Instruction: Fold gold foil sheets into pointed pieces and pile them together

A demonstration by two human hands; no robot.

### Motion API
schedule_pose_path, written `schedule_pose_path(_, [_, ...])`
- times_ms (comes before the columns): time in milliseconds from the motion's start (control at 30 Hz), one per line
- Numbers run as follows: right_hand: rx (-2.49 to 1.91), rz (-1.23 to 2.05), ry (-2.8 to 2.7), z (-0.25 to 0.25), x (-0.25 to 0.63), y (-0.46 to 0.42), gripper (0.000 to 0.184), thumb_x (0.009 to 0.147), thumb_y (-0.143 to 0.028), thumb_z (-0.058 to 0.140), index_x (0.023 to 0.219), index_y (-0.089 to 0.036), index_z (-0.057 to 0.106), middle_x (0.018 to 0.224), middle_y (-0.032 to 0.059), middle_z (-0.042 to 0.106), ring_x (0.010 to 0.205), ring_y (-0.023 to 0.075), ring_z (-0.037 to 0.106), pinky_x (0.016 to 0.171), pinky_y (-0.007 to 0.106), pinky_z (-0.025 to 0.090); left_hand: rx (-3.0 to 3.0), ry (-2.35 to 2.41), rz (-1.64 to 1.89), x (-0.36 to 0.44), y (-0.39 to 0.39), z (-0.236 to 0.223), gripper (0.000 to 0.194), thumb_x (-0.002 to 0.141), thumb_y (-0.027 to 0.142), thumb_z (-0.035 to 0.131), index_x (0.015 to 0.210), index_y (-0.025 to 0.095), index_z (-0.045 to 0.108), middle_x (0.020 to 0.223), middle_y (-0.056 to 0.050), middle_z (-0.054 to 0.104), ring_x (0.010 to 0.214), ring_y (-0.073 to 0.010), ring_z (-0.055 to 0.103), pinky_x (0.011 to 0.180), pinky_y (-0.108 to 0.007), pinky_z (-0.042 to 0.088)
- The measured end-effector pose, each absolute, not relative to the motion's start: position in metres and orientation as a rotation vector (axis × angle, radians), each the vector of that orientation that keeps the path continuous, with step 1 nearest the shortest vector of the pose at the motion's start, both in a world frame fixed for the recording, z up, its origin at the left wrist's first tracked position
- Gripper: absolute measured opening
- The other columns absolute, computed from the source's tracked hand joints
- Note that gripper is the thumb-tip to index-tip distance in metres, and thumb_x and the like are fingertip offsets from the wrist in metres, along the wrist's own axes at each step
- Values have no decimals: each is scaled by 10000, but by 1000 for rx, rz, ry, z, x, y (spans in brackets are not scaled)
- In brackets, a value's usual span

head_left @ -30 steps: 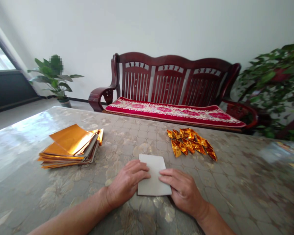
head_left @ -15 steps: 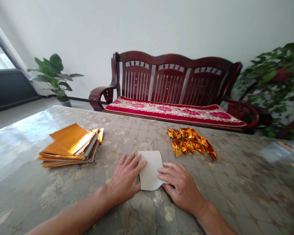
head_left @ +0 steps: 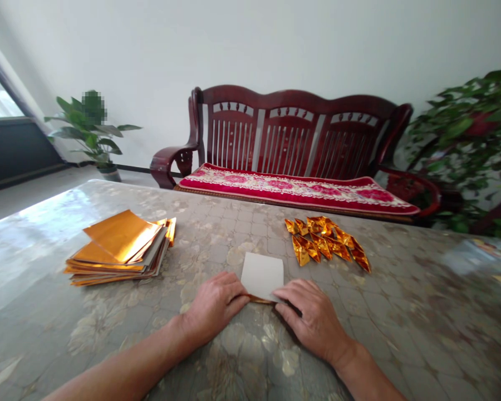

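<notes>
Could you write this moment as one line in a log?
Left hand: at lower edge of foil sheet, white side up | Right hand: on same edge | Nearby: gold foil stack, folded gold pieces

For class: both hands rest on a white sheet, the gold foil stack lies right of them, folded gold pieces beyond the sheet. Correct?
Not quite: the gold foil stack lies left of the hands, as the head view shows. The left hand and right hand rest on the white sheet, folded gold pieces beyond.
</notes>
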State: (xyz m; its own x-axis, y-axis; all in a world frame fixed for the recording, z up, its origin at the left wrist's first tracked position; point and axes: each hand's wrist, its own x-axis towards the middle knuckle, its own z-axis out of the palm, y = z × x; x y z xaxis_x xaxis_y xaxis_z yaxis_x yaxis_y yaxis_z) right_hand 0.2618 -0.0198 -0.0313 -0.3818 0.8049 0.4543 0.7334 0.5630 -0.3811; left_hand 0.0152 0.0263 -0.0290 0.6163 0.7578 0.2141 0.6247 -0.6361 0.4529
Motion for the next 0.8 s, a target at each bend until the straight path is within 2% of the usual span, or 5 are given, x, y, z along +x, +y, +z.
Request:
schedule_pose_path(133, [-1316, 127, -2157, -34, 263, -18, 207, 978, -249, 511, 834, -210, 654, 745, 27, 639, 754, 186, 548, 720, 318, 376, 2472, 1147, 554, 16, 28, -30, 169, 947, 262, 590, 822, 219, 695, 809, 6, 649, 840, -160, 612, 762, -252, 420])
schedule_pose_path(367, [-1435, 139, -2156, -36, 261, -13, 230, 980, -254, 506, 786, -213, 622, 754, 22, 617, 783, 191, 527, 728, 307, 366, 2500, 1213, 500, 18, 27, -25, 355, 1006, 299, 472, 713, 189, 640, 765, -8, 637, 796, -160, 604, 730, -255, 403])
schedule_pose_path(800, [-1565, 49, -2164, -37, 256, -13, 205, 898, -221, 597, 693, -211, 579, 727, 11, 594, 772, 182, 505, 701, 303, 337, 2368, 1372, 524, 22, 26, -25, 227, 897, 274, 579, 690, 197, 634, 761, -6, 638, 789, -166, 607, 724, -259, 400])
